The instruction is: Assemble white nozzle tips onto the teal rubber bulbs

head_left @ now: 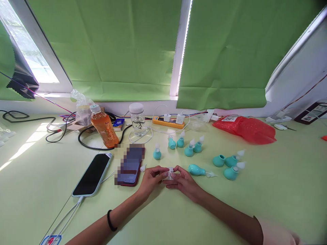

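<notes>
My left hand (pixel 154 177) and my right hand (pixel 182 182) meet over the table, both closed on a small clear plastic piece (pixel 170 173). Fingertips cover part of it. Just right of my right hand lies a longer teal squeeze bulb (pixel 196 169) with a clear tip. Beyond the hands stand several small teal bulbs with whitish nozzles, among them one bulb (pixel 157 154) at the left and another (pixel 189 150) farther right. An open teal bulb (pixel 218 160) without a nozzle sits to the right, beside two more. A loose clear nozzle (pixel 142 168) rests near my left hand.
Left of my hands are a dark-screened phone (pixel 92 175) on a cable and a partly blurred phone (pixel 131 166). Behind them stand an orange drink bottle (pixel 104 127) and a clear jar (pixel 138 120). A yellow power strip (pixel 168 123) and a red plastic bag (pixel 245 129) lie farther back.
</notes>
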